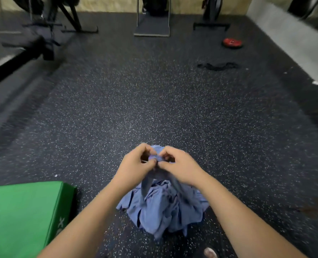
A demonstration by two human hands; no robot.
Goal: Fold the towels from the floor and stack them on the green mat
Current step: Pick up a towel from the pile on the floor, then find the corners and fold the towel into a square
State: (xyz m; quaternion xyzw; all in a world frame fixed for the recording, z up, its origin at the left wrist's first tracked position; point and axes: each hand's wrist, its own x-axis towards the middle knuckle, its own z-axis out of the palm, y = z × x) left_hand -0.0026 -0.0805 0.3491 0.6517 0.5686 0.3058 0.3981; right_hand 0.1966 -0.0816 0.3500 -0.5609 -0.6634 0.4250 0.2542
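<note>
2 hands, 1 blue towel, 1 green mat

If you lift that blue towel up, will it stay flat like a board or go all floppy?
Probably floppy: the blue towel hangs in loose folds below the left hand and right hand pinching its top. It also looks light, since a pinch alone seems to hold it up.

The towel at 6 o'clock is thin blue cloth, matt and soft, bunched into many creases. The floor looks like dark rubber flecked with pale specks, matt and finely grainy. The mat at 8 o'clock has a smooth green cover with a faint sheen. At 12 o'clock a stand shows dull grey metal rails.
</note>
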